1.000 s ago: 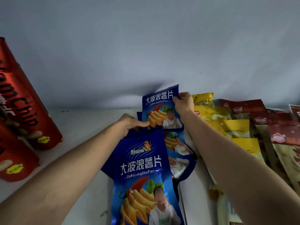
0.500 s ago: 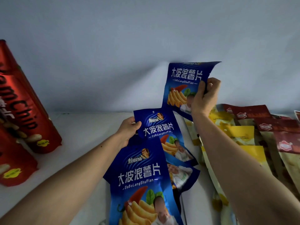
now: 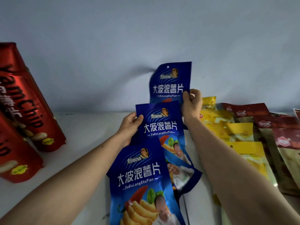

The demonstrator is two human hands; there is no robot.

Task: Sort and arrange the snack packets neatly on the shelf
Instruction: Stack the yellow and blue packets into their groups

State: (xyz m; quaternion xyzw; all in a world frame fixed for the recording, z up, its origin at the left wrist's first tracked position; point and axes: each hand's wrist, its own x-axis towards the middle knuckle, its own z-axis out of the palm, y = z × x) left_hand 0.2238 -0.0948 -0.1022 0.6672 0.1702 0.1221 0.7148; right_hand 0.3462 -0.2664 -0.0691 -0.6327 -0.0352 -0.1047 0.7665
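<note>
While the left hand (image 3: 129, 125) pinches the overlapped blue packets (image 3: 159, 127), the top packet (image 3: 170, 83), gripped by the right hand (image 3: 191, 103), is best laid squarely behind them.

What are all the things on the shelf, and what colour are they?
Blue snack packets: at least four, overlapping in a column at the middle; the top one is lifted.
Red Yam Chip bags: two, red, leaning at the left.
Yellow packets: about four, overlapping, right of the blue ones.
Dark red packets: several, overlapping at the far right.
Shelf: one, white.
Left hand: grips a blue packet's left edge.
Right hand: pinches the lifted packet.
</note>
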